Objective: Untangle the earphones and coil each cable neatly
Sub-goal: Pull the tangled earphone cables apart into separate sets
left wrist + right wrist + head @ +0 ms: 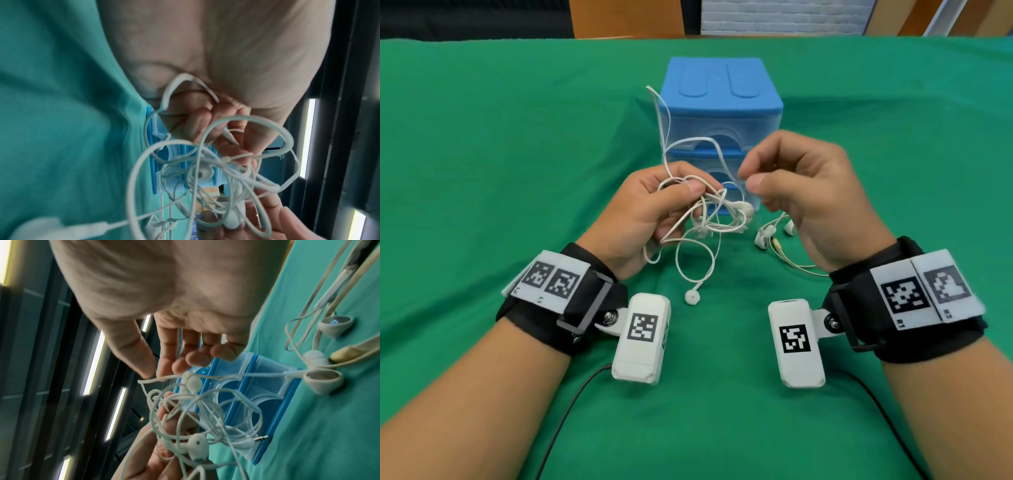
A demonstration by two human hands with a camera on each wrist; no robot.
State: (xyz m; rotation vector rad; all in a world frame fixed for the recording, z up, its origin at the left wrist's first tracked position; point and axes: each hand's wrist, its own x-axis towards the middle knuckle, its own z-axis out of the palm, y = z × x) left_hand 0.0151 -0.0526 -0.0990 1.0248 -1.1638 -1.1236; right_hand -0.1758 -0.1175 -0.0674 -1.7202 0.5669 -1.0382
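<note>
A tangled white earphone cable (719, 219) (205, 175) (195, 410) hangs above the green cloth, one earbud (691, 296) dangling low from a loop. My left hand (688, 192) (197, 123) grips the knot, thumb pressed over several strands. Just to its right, my right hand (748, 180) (154, 371) pinches a single strand between thumb and forefinger; its other fingers are curled loosely. A long strand arcs up in front of the drawers. A second, cream-coloured pair of earphones (763, 238) (322, 381) lies on the cloth under my right hand.
A small blue plastic drawer unit (719, 102) (267, 386) stands directly behind the hands. The green cloth (517, 154) covers the whole table. Black leads (571, 407) from the wrist cameras run across the near edge.
</note>
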